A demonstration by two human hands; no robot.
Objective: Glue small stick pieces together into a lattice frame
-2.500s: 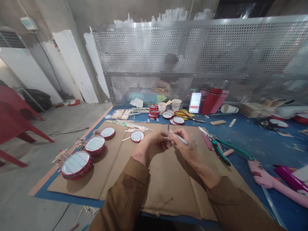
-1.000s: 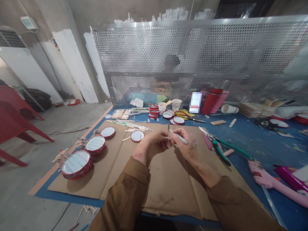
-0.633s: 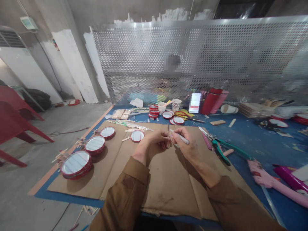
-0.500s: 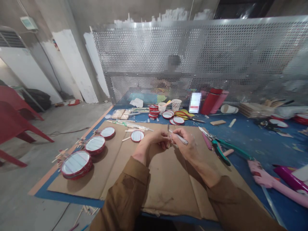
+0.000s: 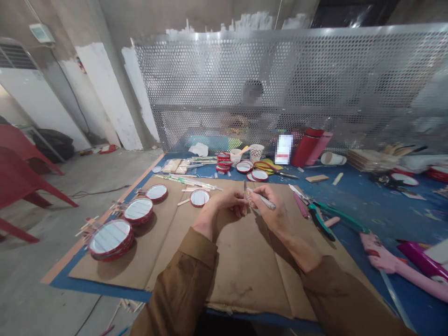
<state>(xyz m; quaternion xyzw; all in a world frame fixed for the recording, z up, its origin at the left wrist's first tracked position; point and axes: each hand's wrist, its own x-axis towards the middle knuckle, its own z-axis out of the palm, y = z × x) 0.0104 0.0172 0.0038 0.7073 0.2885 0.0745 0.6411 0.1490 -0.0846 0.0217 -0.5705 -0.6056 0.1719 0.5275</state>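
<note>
Two bare hands meet above the cardboard, each closed on something slim. The left hand grips a flat stick between its fingertips, holding it upright. The right hand is closed around a white pen, its tip end tilted toward the stick; a patterned bit between the two is too small to make out.

Taking the hands as the clock's centre, with 12 toward the mesh, a small lid lies at 9 o'clock, with short sticks beside it. Thin strips lie at 10. Farther out, between 8 and 9, three round drums with red sides and white tops stand in a row by rising size, the largest nearest the wearer, with small sticks jutting from their outer sides.

At 3 o'clock lies a pink tool, near the green-handled pliers. A pink glue gun rests on the blue table at 4.

Around 12, two cups stand beside stacked red tins. Scissors lie at 1, and the lit phone stands beyond them. Between 1 and 2, a red bottle leans beside a pink bottle. Wood slats are piled between 2 and 3. Off the table at 9 are red chairs. A person shows dimly at the mesh, at 12.
</note>
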